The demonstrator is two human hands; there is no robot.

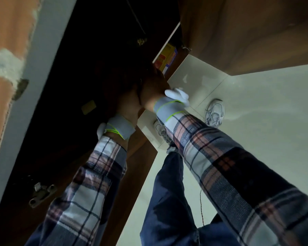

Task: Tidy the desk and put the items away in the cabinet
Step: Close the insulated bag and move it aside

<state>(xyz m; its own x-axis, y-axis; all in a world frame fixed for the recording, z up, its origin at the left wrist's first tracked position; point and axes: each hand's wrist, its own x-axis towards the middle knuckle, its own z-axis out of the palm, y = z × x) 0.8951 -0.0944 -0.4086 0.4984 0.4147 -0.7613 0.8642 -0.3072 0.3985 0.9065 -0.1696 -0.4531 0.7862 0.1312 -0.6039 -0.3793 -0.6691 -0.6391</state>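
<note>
Both my hands reach into a dark wooden cabinet (140, 167). My left hand (130, 103) and my right hand (153, 89) are side by side at the front edge of a shelf, fingers lost in the shadow. What they hold, if anything, is hidden. Behind the right hand, on a lighter shelf (167, 41), stands a yellow and red box (165, 55). Grey wristbands with green lines sit on both wrists over plaid sleeves.
An open cabinet door (247, 32) hangs at the upper right. A metal hinge (41, 194) sits on the cabinet's left side, next to a peeling orange wall (5, 50). Pale tiled floor (256, 107) lies below, with my white shoes (214, 112) on it.
</note>
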